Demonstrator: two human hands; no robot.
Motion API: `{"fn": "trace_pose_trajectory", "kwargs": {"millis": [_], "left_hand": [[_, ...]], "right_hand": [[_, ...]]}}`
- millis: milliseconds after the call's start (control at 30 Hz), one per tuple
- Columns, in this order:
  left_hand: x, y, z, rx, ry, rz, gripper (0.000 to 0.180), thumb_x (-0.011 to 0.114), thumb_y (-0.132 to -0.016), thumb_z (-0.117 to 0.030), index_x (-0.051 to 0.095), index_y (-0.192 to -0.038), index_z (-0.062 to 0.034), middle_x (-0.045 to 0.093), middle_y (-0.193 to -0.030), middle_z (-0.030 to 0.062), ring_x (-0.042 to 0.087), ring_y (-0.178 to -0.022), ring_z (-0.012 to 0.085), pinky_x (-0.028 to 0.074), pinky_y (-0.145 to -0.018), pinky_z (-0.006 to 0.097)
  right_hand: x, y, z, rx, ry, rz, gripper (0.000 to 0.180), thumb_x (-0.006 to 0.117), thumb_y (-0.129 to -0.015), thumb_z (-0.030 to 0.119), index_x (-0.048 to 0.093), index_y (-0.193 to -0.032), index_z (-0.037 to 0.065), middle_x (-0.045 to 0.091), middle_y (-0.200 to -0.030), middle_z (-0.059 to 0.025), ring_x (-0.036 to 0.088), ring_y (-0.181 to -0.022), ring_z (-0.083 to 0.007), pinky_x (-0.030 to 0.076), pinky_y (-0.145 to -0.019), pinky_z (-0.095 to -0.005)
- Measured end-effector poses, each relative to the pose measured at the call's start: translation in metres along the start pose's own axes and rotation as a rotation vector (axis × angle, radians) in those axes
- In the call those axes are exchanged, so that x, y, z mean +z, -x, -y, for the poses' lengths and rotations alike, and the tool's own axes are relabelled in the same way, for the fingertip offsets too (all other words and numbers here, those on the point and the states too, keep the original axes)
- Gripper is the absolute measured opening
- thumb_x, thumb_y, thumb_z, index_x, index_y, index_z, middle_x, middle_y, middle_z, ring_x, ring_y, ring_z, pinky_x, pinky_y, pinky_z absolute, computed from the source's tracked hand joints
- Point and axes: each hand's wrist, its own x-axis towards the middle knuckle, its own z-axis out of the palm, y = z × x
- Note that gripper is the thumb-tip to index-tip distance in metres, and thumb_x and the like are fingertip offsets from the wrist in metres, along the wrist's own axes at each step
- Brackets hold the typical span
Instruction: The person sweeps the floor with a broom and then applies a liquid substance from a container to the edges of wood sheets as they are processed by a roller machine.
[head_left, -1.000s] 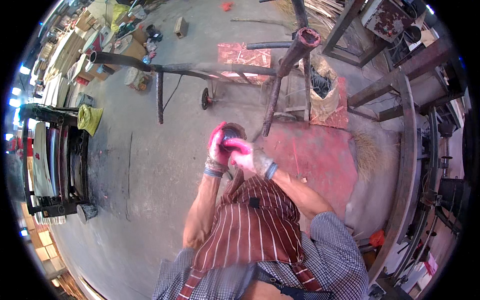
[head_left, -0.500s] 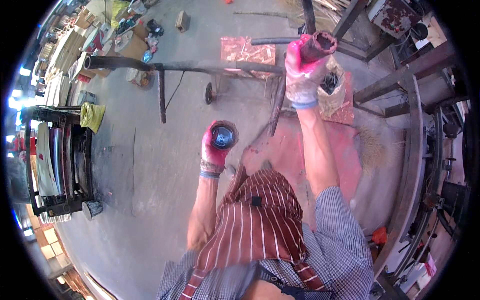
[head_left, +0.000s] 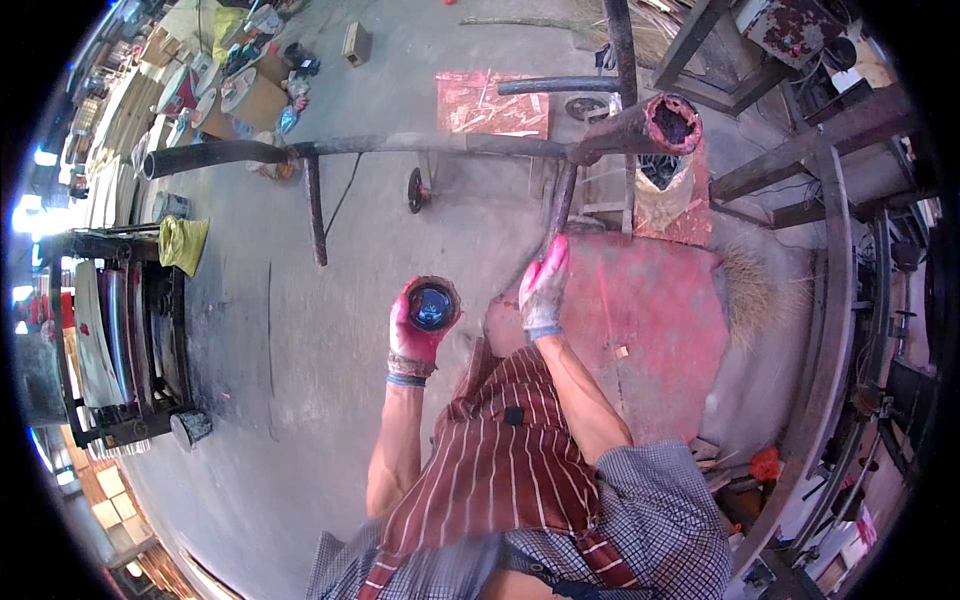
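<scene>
My left hand (head_left: 414, 330), in a pink-stained glove, is closed around a round cup (head_left: 434, 304) with a dark, glossy inside, held open side up. In front of my apron is my right hand (head_left: 544, 290), gloved too, with its fingers stretched out and pink at the tips. It overlaps the lower end of a thin leg (head_left: 565, 200) of a dark pipe frame (head_left: 380, 145); I cannot tell whether they touch. At the frame's right end a thicker tube (head_left: 635, 130) shows a ragged, pink-stained open mouth.
A wheel (head_left: 416, 190) shows under the frame. A reddish sheet (head_left: 650, 320) covers the floor at right, with a sack (head_left: 664, 200) beyond. Dark metal beams (head_left: 835, 250) line the right side. At left stand a rack (head_left: 125, 330) and a small bucket (head_left: 190, 428). A pink-stained board (head_left: 490, 100) lies beyond.
My right hand has left the thick tube's mouth and come down towards my body, beside the thin leg. My left hand has lowered slightly, still with the cup.
</scene>
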Motion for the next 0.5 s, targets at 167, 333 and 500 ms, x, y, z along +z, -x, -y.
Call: {"fn": "trace_pose_trajectory", "kwargs": {"millis": [167, 333, 500], "left_hand": [[0.028, -0.007, -0.004, 0.010, -0.095, 0.028, 0.054, 0.060, -0.088, -0.045, 0.052, -0.131, -0.0133, 0.058, -0.128, 0.0083, 0.057, -0.116, 0.0310, 0.051, -0.092, 0.056], [0.022, -0.007, -0.005, 0.023, -0.115, 0.029, 0.056, 0.059, -0.089, -0.046, 0.051, -0.133, -0.0130, 0.057, -0.130, 0.0099, 0.056, -0.118, 0.0323, 0.048, -0.094, 0.057], [0.005, -0.003, 0.001, -0.011, -0.120, 0.067, 0.054, 0.055, -0.090, -0.049, 0.052, -0.133, -0.0157, 0.056, -0.131, 0.0113, 0.053, -0.121, 0.0352, 0.044, -0.098, 0.059]], "right_hand": [[0.013, -0.111, 0.004, 0.001, 0.267, -0.195, 0.057, 0.057, -0.089, 0.015, 0.034, -0.138, -0.003, 0.045, -0.136, -0.0273, 0.047, -0.123, -0.0409, 0.041, -0.101, -0.0457], [-0.012, -0.168, 0.027, 0.297, -0.139, 0.080, 0.049, 0.055, -0.094, 0.038, 0.052, -0.125, 0.000, 0.058, -0.123, -0.0221, 0.056, -0.114, -0.0296, 0.047, -0.090, -0.0405], [0.001, -0.037, -0.021, 0.066, -0.057, -0.036, 0.059, 0.051, -0.097, 0.024, 0.027, -0.144, -0.004, 0.048, -0.135, -0.0242, 0.048, -0.125, -0.0327, 0.039, -0.105, -0.0396]]}}
